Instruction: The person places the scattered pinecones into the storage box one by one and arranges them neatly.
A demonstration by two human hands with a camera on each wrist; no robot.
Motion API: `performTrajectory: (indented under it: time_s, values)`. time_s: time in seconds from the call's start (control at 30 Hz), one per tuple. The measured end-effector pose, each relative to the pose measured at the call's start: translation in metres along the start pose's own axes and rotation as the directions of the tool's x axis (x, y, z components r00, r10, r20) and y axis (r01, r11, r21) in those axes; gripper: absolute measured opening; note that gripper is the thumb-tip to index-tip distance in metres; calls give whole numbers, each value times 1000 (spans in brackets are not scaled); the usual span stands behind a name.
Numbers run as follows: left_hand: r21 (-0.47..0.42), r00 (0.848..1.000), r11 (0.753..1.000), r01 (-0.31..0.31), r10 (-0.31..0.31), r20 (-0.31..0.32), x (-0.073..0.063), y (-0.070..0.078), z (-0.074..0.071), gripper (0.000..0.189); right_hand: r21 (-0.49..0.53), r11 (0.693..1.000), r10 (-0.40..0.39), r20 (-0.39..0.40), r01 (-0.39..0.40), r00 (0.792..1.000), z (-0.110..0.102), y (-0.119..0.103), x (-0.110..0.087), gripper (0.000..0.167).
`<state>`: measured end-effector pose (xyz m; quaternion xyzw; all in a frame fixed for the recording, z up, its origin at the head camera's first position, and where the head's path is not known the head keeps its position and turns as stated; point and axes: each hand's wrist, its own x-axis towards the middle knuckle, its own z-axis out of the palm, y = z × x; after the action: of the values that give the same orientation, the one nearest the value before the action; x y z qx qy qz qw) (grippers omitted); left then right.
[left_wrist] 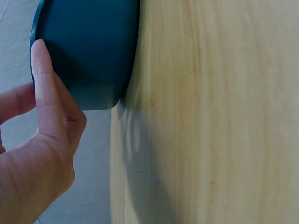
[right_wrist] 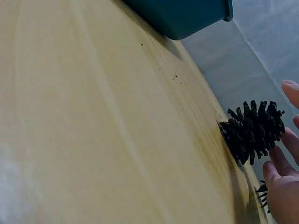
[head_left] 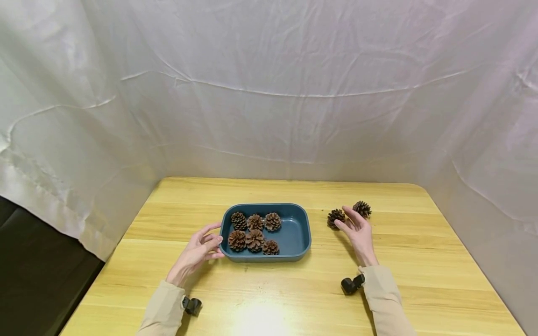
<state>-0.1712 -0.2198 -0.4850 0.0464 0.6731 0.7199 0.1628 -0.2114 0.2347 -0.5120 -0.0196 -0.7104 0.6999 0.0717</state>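
Note:
A dark blue rectangular tray [head_left: 298, 255] stands on the table with several brown pine cones [head_left: 254, 240] in its left and middle parts. My left hand [head_left: 201, 247] holds the tray's left end; in the left wrist view a fingertip [left_wrist: 41, 51] lies against its upper wall. To the right of the tray, a pine cone [head_left: 335, 218] sits on the table. My right hand [head_left: 358, 233] reaches over it, thumb and fingers spread about its right side without closing round it. A second pine cone [head_left: 362, 208] lies just behind that hand.
The wooden table [head_left: 269, 289] reflects bright light near its front. Small dark specks [right_wrist: 175, 76] lie between the tray and the right-hand cones. Pale curtains [head_left: 269, 116] hang behind and on both sides. Black wrist cameras [head_left: 352, 283] sit on both forearms.

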Motion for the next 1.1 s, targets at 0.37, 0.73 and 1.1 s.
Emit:
performTrajectory:
  time_s: [0.37,0.73,1.1]
  values:
    - [1,1000,1000,1,-1,5,0,0,-1,62,-28,1000,-10,22,11,1000,0,4,1,64]
    - [-1,1000,1000,3,-3,5,0,0,0,62,-66,998,-4,3,4,1000,2,5,3,63]
    - [-7,1000,1000,5,-5,4,-1,0,0,62,-102,995,24,3,-24,1000,5,4,3,61]
